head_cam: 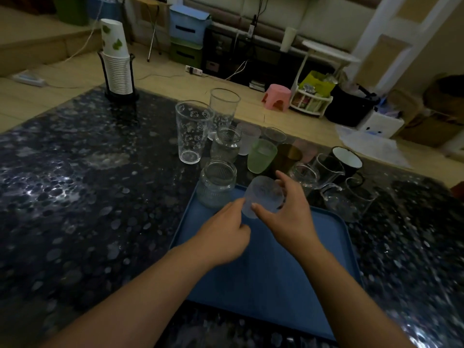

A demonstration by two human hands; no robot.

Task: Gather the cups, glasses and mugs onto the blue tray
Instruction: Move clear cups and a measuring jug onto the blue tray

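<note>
The blue tray (263, 277) lies on the dark patterned table in front of me. A ribbed clear glass (216, 184) stands on its far left corner. My right hand (288, 217) grips a frosted cup (262, 195) over the tray's far edge, thumb in front and fingers behind. My left hand (226, 232) sits just left of that cup, one fingertip touching its side, the other fingers curled. Behind stand a tall printed glass (192, 131), a plain tall glass (223, 106), a green frosted cup (261, 155), clear mugs (326, 172) and a black mug (347, 159).
A rack of stacked paper cups (118, 66) stands at the table's far left corner. Beyond the table are a pink stool (276, 96), storage boxes, a small white side table and cables on the floor. More glasses crowd the table right of the tray.
</note>
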